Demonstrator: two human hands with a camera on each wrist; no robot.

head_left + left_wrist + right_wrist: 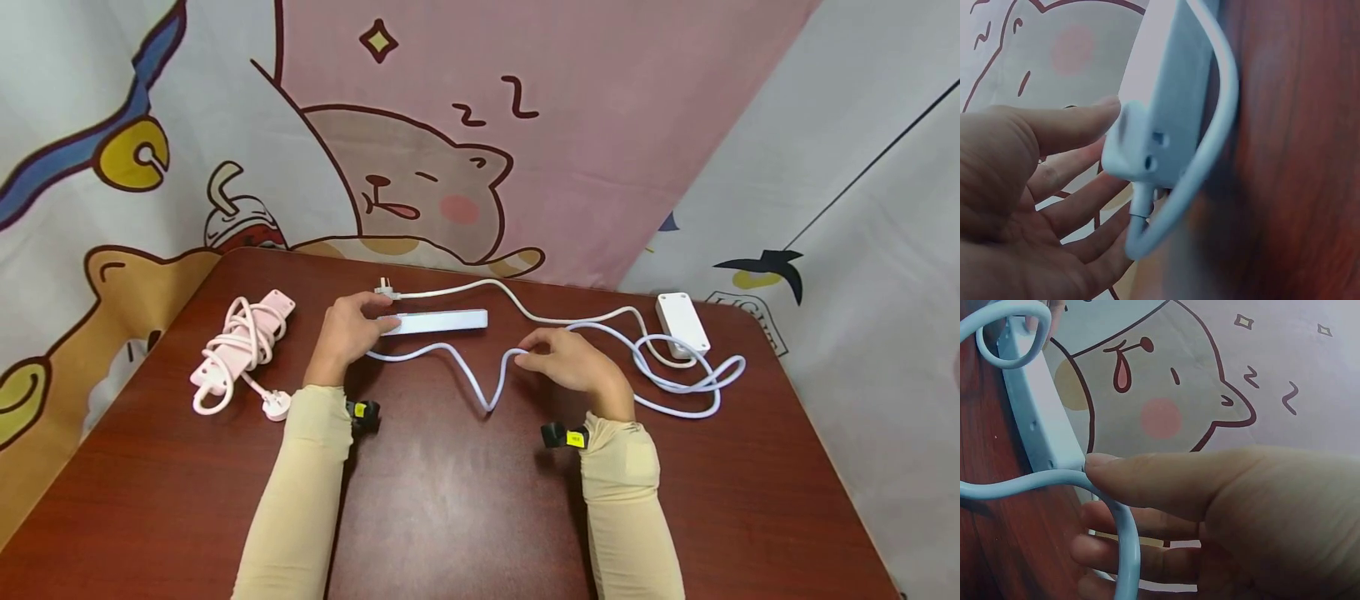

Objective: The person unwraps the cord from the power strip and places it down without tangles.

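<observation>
My left hand (347, 335) grips the left end of a pale blue power strip (441, 322). In the left wrist view its thumb lies on the strip's end (1132, 140), fingers behind, and the cord bends back sharply from that end. My right hand (567, 360) pinches the strip's blue cord (457, 367) between thumb and fingers. In the right wrist view the held cord (1125, 544) crosses under the thumb and hangs past the fingers. Between the hands the cord dips in a V, and further right it lies in loose loops (701, 387).
A pink power strip (238, 346) wrapped in its own cord lies at the left, its plug (276, 406) beside it. A white power strip (682, 323) lies at the right; its white cord (517, 304) runs along the back to a plug (385, 290). A patterned curtain (570, 150) hangs behind the table (450, 517).
</observation>
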